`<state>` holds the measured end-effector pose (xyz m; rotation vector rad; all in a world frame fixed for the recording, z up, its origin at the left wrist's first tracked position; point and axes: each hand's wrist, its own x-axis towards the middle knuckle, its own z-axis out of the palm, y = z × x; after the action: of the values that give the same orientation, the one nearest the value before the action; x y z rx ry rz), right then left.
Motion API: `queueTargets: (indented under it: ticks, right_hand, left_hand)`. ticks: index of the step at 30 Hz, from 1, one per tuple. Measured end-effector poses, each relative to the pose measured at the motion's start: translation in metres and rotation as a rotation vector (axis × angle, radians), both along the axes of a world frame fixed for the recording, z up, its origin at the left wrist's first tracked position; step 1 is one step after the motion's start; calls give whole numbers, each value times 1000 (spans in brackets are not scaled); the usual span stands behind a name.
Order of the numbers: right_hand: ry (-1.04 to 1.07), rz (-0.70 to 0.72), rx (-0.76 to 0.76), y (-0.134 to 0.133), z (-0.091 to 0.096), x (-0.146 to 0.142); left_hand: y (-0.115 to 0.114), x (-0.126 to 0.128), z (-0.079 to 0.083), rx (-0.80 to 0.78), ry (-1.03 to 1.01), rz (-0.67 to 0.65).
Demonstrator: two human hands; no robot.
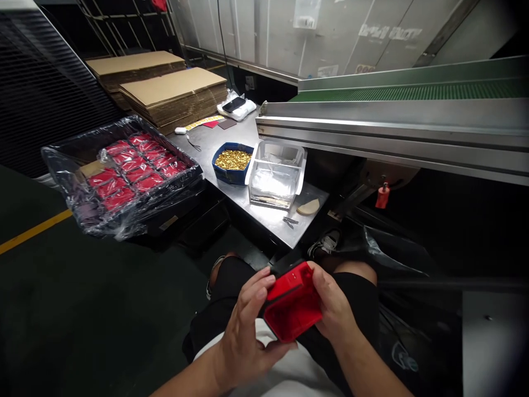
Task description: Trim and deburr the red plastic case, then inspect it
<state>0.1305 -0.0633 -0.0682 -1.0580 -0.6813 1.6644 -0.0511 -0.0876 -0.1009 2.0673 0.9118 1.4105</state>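
Note:
Over my lap I hold a small box [294,309], black outside with a bright red lining, its hollow inside facing me. My left hand [248,325] grips its left side, fingers along the top edge and thumb below. On the right side, my right hand [334,303] is closed round the box, thumb near the upper corner. Ahead on the metal table [264,220] stand a blue tray of small gold pieces [233,160] and a clear plastic divided bin [275,179]. Tweezers [290,221] and a pale half-round pad [308,207] lie near the table's front corner.
To the left, a plastic-lined crate [53,160] holds several wrapped red items [134,171]. Cardboard stacks [173,91] stand behind it. A phone [234,105] rests on a white packet at the table's back. A green conveyor [413,91] runs along the right.

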Motion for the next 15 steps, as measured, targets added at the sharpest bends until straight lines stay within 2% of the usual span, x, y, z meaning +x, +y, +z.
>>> queueTargets:
  ticks: [5,10,15]
  right_hand:
    - [112,31,68,2,-6,6]
    - [203,52,118,2,-16,6]
    - [186,12,72,0,-16,4]
  left_hand:
    - [-5,6,11,-157,-11,-3]
    - [-7,7,16,-105,13,-10]
    - [-8,8,18,-90,38,-10]
